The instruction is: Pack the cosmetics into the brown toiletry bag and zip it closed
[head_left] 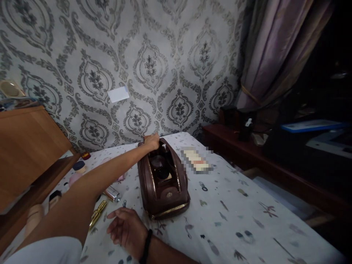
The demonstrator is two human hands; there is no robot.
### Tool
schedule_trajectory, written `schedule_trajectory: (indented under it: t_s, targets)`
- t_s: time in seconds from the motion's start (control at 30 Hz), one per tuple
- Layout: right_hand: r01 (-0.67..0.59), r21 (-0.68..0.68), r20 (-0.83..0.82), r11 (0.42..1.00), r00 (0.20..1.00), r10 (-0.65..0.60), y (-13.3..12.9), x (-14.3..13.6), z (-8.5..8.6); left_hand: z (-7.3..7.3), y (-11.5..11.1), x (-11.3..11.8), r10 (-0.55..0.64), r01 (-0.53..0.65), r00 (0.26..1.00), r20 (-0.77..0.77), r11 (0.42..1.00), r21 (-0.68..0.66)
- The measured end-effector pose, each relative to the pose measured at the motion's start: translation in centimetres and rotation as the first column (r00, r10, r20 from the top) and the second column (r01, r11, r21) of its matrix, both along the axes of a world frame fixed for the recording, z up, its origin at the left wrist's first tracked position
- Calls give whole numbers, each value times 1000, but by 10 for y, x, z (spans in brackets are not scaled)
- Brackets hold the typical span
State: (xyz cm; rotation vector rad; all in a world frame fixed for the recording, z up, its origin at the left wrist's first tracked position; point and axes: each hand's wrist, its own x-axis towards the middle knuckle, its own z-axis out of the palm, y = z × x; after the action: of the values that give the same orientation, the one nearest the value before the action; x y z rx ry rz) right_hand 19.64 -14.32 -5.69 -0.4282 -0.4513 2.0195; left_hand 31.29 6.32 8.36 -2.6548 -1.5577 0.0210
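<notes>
A brown leather toiletry bag [144, 176] stands on the patterned cloth with its zipped top spread apart. Inside it are a dark-capped bottle [163, 173], a round clear-lidded item and a small silver-topped piece. My left hand [152, 141] stretches over to the far end of the bag and grips its edge there; the fingertips are hidden. Below the near left corner of the bag, my right hand [128, 229], with a black band at the wrist, is palm up with loosely curled, parted fingers and holds nothing. Close to it lie a gold tube [98, 214] and a silver cylinder [112, 194].
A blurred-out flat packet [196, 160] lies right of the bag. Left of my forearm are a dark-lidded jar [79, 167], a small red jar [86, 156] and other cosmetics. A wooden cabinet [30, 143] borders the left, a dark red shelf [220, 137] the right, and a wallpapered wall the back.
</notes>
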Motion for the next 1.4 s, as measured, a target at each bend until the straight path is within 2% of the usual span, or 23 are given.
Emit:
schedule_trajectory:
  t_s: [0.37, 0.53, 0.8, 0.97, 1.07, 1.17, 1.27, 1.4]
  targets:
    - [-4, 6, -20, 1000, 1000, 5, 0, 0, 0, -1, 5, 0, -6, 6, 1000, -2, 999, -39]
    - [-7, 7, -10, 1000, 1000, 7, 0, -1, 0, 4, 7, -1, -30, 29, 999, -16, 997, -78]
    - [-15, 7, -3, 1000, 1000, 15, 1, 1, 1, 25, -7, 3, -12, -3, 997, -82, 982, -187]
    - [-21, -4, 10, 1000, 1000, 21, 0, 0, 2, 50, -20, -5, -66, 54, 993, -99, 991, -119]
    - [-2, 2, 18, 1000, 1000, 2, 1, 0, 1, 66, -35, -23, -132, 133, 990, -49, 991, 30]
    - [5, 3, 28, 1000, 1000, -6, 2, 1, 1, 71, -54, -55, -167, 158, 986, 17, 959, 235]
    - [-29, -40, 45, 999, 999, 31, 2, 4, 3, 62, -74, -99, -178, 114, 977, 118, 902, 416]
    - [-6, -29, 58, 1000, 998, 8, 2, 8, 7, 32, -93, -171, -160, 16, 938, 307, 906, 422]
